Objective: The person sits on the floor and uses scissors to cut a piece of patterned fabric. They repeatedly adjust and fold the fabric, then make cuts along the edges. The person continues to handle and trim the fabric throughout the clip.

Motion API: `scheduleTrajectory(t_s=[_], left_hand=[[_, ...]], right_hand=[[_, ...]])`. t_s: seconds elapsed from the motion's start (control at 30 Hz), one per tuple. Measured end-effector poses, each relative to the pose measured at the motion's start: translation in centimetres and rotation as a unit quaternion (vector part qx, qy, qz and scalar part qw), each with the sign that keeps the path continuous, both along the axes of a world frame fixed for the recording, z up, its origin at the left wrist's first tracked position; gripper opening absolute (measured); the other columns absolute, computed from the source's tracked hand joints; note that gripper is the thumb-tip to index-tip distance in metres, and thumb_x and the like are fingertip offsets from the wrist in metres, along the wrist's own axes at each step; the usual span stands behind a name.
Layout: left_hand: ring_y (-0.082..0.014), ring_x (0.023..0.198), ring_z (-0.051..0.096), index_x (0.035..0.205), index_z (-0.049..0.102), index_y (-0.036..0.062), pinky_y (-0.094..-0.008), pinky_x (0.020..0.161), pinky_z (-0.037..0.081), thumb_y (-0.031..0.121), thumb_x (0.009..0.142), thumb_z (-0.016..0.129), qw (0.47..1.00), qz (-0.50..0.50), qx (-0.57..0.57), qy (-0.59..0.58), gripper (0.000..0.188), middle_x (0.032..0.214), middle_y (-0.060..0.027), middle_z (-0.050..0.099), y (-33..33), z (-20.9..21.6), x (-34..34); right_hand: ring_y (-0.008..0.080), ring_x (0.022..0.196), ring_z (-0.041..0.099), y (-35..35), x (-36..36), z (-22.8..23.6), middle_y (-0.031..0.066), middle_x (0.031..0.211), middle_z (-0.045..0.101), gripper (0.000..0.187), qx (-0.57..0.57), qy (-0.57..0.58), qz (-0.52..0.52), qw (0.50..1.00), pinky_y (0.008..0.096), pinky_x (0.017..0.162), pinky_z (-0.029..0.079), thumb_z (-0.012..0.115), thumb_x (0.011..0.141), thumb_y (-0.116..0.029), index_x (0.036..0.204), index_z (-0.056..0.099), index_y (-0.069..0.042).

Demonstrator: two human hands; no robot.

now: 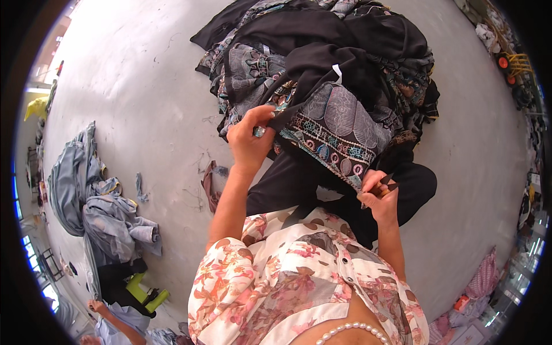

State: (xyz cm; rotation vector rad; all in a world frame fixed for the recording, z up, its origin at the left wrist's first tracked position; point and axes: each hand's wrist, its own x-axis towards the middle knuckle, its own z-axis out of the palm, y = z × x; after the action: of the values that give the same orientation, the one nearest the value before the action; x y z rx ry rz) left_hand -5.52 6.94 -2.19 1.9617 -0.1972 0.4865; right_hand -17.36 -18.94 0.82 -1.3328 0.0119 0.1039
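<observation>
The black cloth (322, 60) looks matt, its patterned border (330, 146) rough, the floor (155, 86) smooth, faintly glossy.

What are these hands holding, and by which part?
The left hand and right hand grip a dark cloth by its patterned edge; the right also holds a small tool, dark tips outward.

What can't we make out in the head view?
All in the head view:
Small pointed tool: handle mostly hidden in the right hand.
Patterned cloth: gripped part hidden by the left hand.
Another person, lower left: cut off by the picture's edge.
Clutter along the right rim: too small and warped to identify.
</observation>
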Motion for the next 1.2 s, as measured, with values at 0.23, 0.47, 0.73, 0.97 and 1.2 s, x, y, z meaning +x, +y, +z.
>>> scheduleTrajectory(t_s=[0.23, 0.47, 0.73, 0.97, 1.2], left_hand=[[-0.0073, 0.073, 0.061, 0.092, 0.054, 0.0036, -0.0206, 0.066, 0.049, -0.006, 0.082, 0.061, 0.872, -0.068, -0.464, 0.14, 0.015, 0.085, -0.0022, 0.064, -2.6, -1.4, 0.0], [-0.0083, 0.078, 0.06, 0.095, 0.051, 0.0062, -0.0212, 0.071, 0.049, -0.003, 0.086, 0.059, 0.773, -0.15, -0.591, 0.177, 0.015, 0.089, -0.0023, 0.061, -3.9, -0.8, -0.3], [-0.0093, 0.088, 0.058, 0.095, 0.051, 0.0047, -0.023, 0.081, 0.047, -0.007, 0.082, 0.063, 0.816, -0.153, -0.549, 0.094, 0.021, 0.098, -0.0052, 0.06, -4.3, 0.2, -1.0], [-0.0108, 0.085, 0.058, 0.097, 0.05, 0.0044, -0.0237, 0.079, 0.047, -0.003, 0.081, 0.066, 0.845, -0.185, -0.495, 0.077, 0.023, 0.095, -0.0066, 0.06, -4.2, 0.4, -1.4], [-0.0116, 0.086, 0.059, 0.092, 0.052, 0.0032, -0.0233, 0.078, 0.048, -0.003, 0.079, 0.068, 0.865, -0.181, -0.462, 0.079, 0.021, 0.095, -0.0071, 0.061, -4.3, 0.5, -1.4]], right_hand=[[0.0022, 0.055, 0.041, 1.2, -0.2, -0.6, -0.0004, 0.073, 0.053, 0.019, -0.183, -0.035, 0.05, 0.981, 0.0182, 0.047, 0.031, 0.075, 0.072, 0.003, 0.075, 0.056, -0.002], [0.007, 0.054, 0.052, 3.5, 3.8, 2.1, 0.0036, 0.075, 0.058, 0.038, -0.316, -0.115, -0.023, 0.941, 0.0207, 0.05, 0.043, 0.076, 0.077, -0.027, 0.101, 0.056, -0.005], [0.0146, 0.057, 0.063, 6.3, 8.0, 2.2, 0.0059, 0.068, 0.064, 0.023, -0.343, -0.159, -0.078, 0.922, 0.0243, 0.053, 0.048, 0.068, 0.085, -0.023, 0.089, 0.056, -0.004], [0.0149, 0.056, 0.064, 6.5, 8.7, 2.6, 0.0063, 0.067, 0.065, 0.023, -0.36, -0.165, -0.057, 0.916, 0.0244, 0.05, 0.047, 0.07, 0.083, -0.023, 0.085, 0.056, -0.004], [0.0145, 0.055, 0.064, 6.4, 8.6, 2.6, 0.0054, 0.065, 0.064, 0.023, -0.37, -0.205, -0.073, 0.903, 0.0244, 0.049, 0.047, 0.071, 0.081, -0.021, 0.085, 0.056, -0.004]])
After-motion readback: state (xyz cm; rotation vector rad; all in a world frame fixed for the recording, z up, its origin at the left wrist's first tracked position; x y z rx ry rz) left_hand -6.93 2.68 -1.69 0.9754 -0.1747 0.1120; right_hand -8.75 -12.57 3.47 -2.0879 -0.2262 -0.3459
